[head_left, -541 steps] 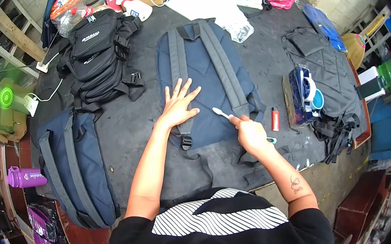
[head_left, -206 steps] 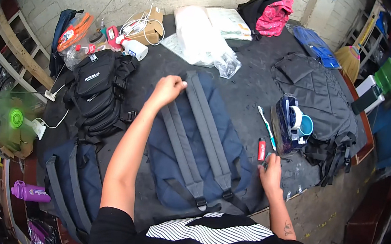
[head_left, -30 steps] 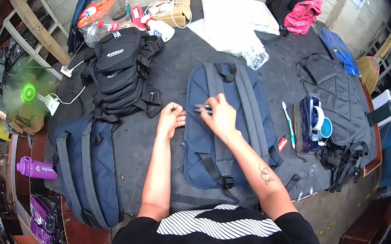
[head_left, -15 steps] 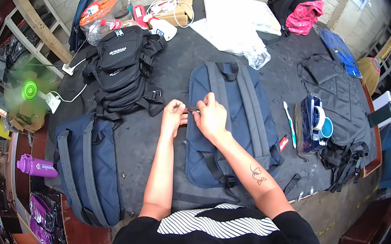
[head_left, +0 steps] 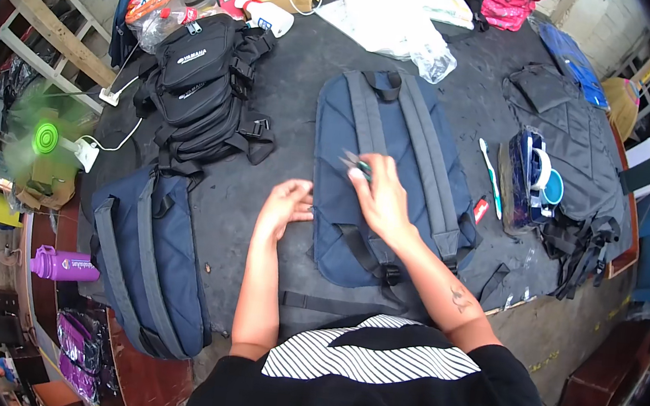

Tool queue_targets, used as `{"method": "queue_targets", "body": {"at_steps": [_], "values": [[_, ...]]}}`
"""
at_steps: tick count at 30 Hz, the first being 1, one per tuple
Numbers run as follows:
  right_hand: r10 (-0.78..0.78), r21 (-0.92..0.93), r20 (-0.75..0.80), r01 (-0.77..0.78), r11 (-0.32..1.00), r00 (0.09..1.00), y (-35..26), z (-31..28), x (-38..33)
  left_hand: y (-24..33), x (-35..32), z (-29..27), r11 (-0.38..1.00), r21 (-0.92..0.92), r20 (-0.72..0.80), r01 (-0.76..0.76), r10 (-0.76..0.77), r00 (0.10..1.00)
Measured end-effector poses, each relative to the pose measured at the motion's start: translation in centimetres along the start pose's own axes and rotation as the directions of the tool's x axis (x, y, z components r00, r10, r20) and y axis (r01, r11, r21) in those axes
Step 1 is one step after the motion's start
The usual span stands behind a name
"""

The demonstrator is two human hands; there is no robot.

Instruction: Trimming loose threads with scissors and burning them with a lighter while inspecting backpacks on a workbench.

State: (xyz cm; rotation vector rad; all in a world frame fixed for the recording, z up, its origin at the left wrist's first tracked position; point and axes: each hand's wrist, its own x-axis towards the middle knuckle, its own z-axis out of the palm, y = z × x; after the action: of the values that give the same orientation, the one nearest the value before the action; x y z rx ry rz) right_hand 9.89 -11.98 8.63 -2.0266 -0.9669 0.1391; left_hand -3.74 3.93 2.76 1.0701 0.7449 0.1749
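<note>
Dark worktable (head_left: 298,88) in cluttered workshop; our right hand (head_left: 380,197) pinches small snips (head_left: 354,162) on blue backpack (head_left: 424,174), left hand (head_left: 286,207) open at nine o'clock.

A bare strip of dark table (head_left: 294,119) ran between the black bag (head_left: 205,93) and the blue backpack (head_left: 380,177); a toothbrush (head_left: 491,176) crowded the right.

light: even, bright daylight | shadows: soft, faint | focus: sharp centre | edges: fisheye bending, black vignette
</note>
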Motion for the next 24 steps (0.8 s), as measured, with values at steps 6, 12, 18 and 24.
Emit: {"method": "queue_targets", "body": {"at_steps": [6, 12, 18, 24], "values": [[0.063, -0.132, -0.155, -0.084, 0.988, 0.986, 4.6, -1.3, -7.6, -2.1, -3.4, 1.9, 0.946, 0.285, -0.047, -0.152, 0.172, 0.984], [-0.2, -0.062, -0.053, 0.196, 0.979, 0.978, 7.5, -2.4, -2.8, -1.6, -1.8, 3.1, 0.969, 0.129, -0.096, -0.212, 0.225, 0.97], [-0.122, -0.062, -0.113, 0.116, 0.991, 0.986, 11.3, -4.0, 4.3, -3.1, 0.0, 6.0, 0.974, 0.003, -0.092, -0.226, 0.225, 0.97], [0.308, 0.827, 0.417, -0.498, 0.26, 0.855, 2.3, -4.0, -0.9, -4.0, 0.2, 6.6, 0.947, -0.168, -0.147, -0.274, 0.251, 0.957]]}}
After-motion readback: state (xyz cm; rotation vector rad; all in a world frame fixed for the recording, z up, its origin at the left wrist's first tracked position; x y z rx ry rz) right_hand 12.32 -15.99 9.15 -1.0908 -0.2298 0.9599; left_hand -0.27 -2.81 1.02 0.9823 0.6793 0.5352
